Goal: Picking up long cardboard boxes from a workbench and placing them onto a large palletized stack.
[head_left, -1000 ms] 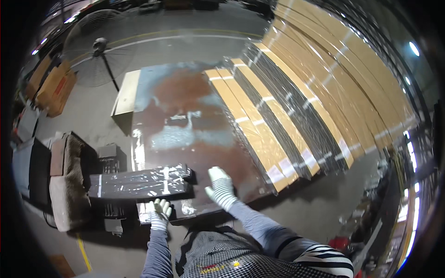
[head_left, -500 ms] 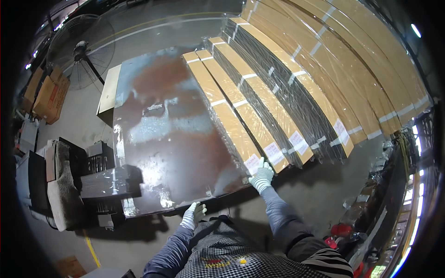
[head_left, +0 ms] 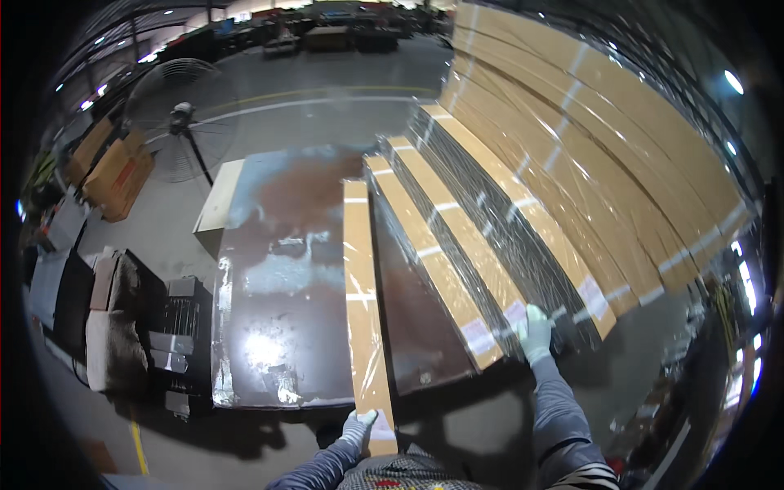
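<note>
A long, narrow cardboard box [head_left: 359,310] in clear plastic film lies at the middle of a worn brown and blue table, its near end jutting past the edge toward me. My left hand [head_left: 359,426], in a pale striped glove, grips that near end with the thumb on top. My right hand [head_left: 536,333], gloved too, is open against the near end of a wrapped box stack [head_left: 461,237] further right, fingers pointing away from me. Between the two lies another narrow box [head_left: 429,261] with a label at its near end.
Taller wrapped stacks [head_left: 523,204] and large cardboard panels [head_left: 604,139] stand at the right. The table top [head_left: 286,343] reaches left to dark metal equipment [head_left: 175,327]. A pedestal fan [head_left: 181,118] and open cartons [head_left: 118,175] are at the far left.
The leftmost narrow box has swung left, away from the others, and slid toward me. My left hand has taken hold of its near end; my right hand has shifted right to another stack.
</note>
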The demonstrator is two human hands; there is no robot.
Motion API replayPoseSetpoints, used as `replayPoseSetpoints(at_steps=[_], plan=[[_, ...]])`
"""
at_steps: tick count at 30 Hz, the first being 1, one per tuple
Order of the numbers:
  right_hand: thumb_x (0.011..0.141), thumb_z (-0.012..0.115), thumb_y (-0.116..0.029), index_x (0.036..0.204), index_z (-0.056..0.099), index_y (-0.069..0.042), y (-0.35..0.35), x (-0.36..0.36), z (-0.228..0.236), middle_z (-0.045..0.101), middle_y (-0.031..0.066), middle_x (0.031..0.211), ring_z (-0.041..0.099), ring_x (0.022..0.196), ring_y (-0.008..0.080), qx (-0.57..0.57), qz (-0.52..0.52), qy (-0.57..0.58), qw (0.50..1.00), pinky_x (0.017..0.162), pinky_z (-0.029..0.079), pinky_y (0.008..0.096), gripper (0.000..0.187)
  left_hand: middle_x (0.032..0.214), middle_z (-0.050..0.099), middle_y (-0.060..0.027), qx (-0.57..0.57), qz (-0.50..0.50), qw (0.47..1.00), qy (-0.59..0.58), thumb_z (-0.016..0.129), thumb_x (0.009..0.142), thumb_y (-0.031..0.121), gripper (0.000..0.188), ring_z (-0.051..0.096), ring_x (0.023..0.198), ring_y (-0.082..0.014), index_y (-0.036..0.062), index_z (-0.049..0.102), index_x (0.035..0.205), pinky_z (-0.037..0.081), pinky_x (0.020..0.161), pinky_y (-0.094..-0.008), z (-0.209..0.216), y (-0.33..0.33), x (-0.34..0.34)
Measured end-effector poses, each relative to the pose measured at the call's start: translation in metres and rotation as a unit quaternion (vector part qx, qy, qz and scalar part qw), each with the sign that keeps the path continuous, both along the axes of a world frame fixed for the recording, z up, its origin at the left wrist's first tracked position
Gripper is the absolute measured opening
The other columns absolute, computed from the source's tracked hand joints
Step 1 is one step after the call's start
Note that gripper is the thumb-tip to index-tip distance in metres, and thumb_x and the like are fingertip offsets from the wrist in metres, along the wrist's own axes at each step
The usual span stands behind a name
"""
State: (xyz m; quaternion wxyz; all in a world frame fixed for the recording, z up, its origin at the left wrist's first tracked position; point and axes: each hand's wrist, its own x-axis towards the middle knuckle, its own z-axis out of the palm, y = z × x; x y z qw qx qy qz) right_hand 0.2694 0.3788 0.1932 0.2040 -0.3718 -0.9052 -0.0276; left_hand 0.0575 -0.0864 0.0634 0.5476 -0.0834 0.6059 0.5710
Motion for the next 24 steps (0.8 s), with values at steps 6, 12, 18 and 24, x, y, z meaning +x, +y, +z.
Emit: replayPoseSetpoints(at_steps=[6,12,18,24], plan=[[0.063,0.082,-0.044,0.138,0.043,-0.004,-0.052,-0.064,0.005,0.049,0.0239,0.135,0.045,0.129,0.039,-0.059,-0.138,-0.085,0.985,0.108,0.036,0.047,0.093,0.125,0.06,-0.007,0.189,0.054,0.96,-0.2,0.064,0.092,0.046,0.055,0.057,0.112,-0.0251,0.0119,0.053,0.134,0.042,0.099,-0.0458,-0.021,-0.047,-0.012],[0.057,0.078,-0.035,0.128,0.055,-0.006,-0.187,-0.12,0.032,0.051,0.0284,0.117,0.051,0.109,0.0441,-0.024,0.03,-0.042,0.998,0.09,0.044,0.0518,0.08,0.133,0.056,-0.007,0.143,0.013,0.969,-0.201,0.063,0.092,0.048,0.061,0.055,0.117,-0.0251,0.0108,0.049,0.137,0.04,0.102,-0.0439,-0.015,-0.057,-0.019],[0.061,0.083,-0.03,0.137,0.046,-0.003,-0.308,-0.078,-0.075,0.051,0.0192,0.119,0.051,0.109,0.0387,-0.049,0.149,-0.082,0.984,0.095,0.04,0.0542,0.089,0.138,0.051,-0.0155,0.097,-0.085,0.989,-0.078,0.079,0.082,0.041,0.076,0.053,0.124,-0.0284,0.0015,0.042,0.136,0.041,0.104,-0.0499,-0.07,-0.019,-0.014],[0.064,0.087,-0.035,0.142,0.033,0.005,-0.257,-0.18,-0.065,0.056,0.0263,0.129,0.058,0.117,0.0379,-0.309,-0.099,-0.164,0.932,0.097,0.049,0.0422,0.103,0.131,0.057,-0.0183,0.153,-0.079,0.981,-0.083,0.087,0.075,0.031,0.093,0.061,0.113,-0.0266,-0.0014,0.029,0.14,0.05,0.098,-0.0413,-0.043,0.021,-0.011]])
